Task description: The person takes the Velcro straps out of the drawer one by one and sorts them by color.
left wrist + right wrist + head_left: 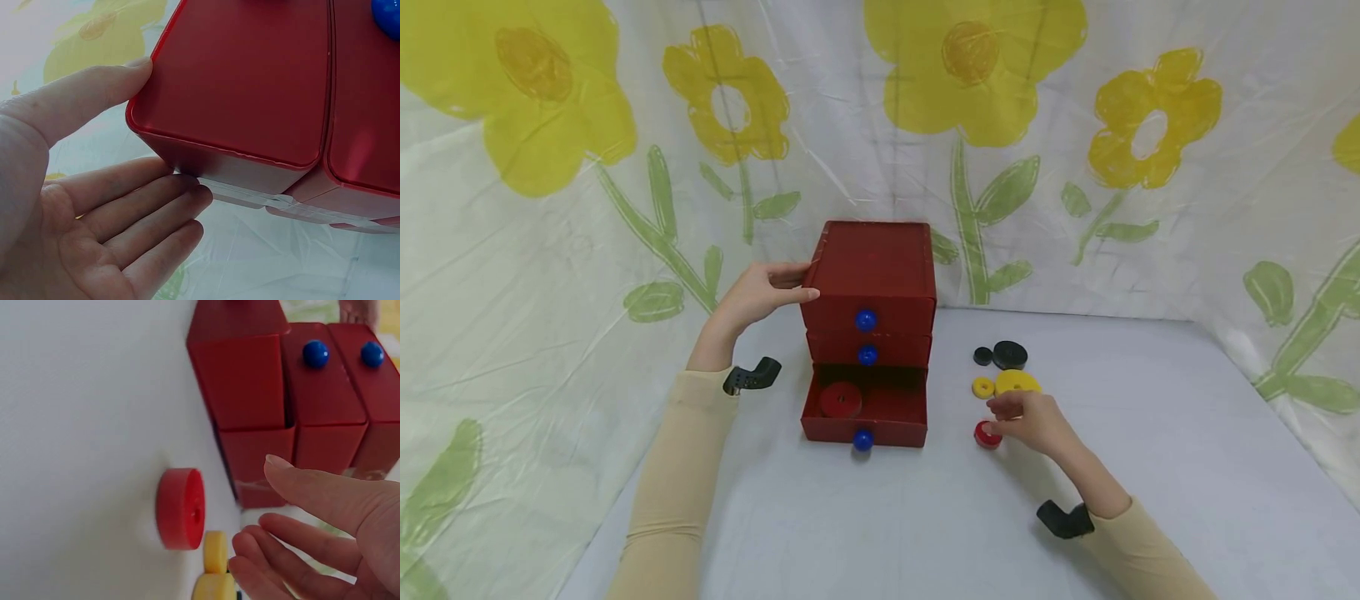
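A dark red cabinet [872, 258] of stacked drawers with blue knobs stands on the table. My left hand [756, 293] touches its upper left side. In the left wrist view the thumb meets the cabinet's edge, and the fingers [140, 209] lie nearly straight against the side. The lowest drawer [895, 432] is pulled out, with a large red disc [841, 400] in its left part. My right hand [1036, 423] hovers beside a small red disc [172, 509]. The right wrist view shows a gap between the loose fingers and that disc.
Behind the right hand lie a small yellow ring [982, 387] and a larger yellow disc [1017, 381]. Farther back are a small black disc [982, 357] and a larger black disc [1010, 355]. A flowered curtain [835, 108] hangs behind the white table [880, 533].
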{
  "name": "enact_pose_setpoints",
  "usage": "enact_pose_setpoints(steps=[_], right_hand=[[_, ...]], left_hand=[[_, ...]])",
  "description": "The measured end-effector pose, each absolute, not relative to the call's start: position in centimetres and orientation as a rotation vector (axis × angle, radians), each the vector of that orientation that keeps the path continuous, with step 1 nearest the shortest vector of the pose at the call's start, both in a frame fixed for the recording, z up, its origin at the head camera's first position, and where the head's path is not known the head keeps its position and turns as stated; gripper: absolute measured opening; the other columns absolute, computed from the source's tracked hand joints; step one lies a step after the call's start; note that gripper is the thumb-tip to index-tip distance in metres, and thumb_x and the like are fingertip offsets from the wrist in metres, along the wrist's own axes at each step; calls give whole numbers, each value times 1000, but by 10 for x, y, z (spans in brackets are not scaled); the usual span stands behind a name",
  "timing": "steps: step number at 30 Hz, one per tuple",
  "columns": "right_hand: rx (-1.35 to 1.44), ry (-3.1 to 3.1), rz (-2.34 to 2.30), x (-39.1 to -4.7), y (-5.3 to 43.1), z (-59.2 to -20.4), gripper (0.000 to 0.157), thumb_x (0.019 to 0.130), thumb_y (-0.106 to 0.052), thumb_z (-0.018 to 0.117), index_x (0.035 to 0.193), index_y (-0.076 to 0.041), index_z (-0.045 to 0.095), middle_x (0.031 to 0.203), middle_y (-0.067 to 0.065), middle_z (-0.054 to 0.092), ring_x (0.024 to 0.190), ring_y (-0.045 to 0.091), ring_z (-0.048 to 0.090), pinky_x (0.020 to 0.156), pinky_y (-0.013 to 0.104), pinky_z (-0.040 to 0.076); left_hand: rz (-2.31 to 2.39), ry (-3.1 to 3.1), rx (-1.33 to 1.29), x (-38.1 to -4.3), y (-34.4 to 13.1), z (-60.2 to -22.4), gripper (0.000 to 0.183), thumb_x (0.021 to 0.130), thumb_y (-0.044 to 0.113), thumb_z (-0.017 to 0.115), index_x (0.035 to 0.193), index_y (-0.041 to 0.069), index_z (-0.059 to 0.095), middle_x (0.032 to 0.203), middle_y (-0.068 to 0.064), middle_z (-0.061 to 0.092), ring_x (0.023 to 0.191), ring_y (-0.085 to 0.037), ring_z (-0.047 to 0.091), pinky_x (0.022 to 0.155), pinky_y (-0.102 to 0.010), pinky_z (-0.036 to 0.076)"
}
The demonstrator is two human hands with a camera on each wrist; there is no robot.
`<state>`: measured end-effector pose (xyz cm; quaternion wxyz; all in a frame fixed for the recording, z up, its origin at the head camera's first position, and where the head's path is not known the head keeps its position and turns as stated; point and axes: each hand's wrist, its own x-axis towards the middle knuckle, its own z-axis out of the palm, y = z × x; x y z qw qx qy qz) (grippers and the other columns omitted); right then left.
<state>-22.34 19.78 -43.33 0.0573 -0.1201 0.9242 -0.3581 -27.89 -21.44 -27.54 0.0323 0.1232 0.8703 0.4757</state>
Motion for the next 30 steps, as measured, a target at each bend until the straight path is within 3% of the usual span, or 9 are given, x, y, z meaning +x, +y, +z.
enact_pose_setpoints(steps=[13,30], right_hand=[[-496,2780,-1189,-228,177,-417,39,78,-23,79,107,1,69,103,17,69,91,24,68,75,30,57],[-532,2749,-1178,-237,141,-402,37,78,-29,78,109,-10,70,106,13,70,93,20,68,80,32,56]], left_hand=[[1479,2684,388,-305,-228,-300,69,80,43,74,139,18,50,138,-6,54,128,-21,51,108,-51,35],[1465,2699,384,-306,-228,-300,71,79,46,74,140,17,50,137,-6,55,127,-21,51,107,-51,36]])
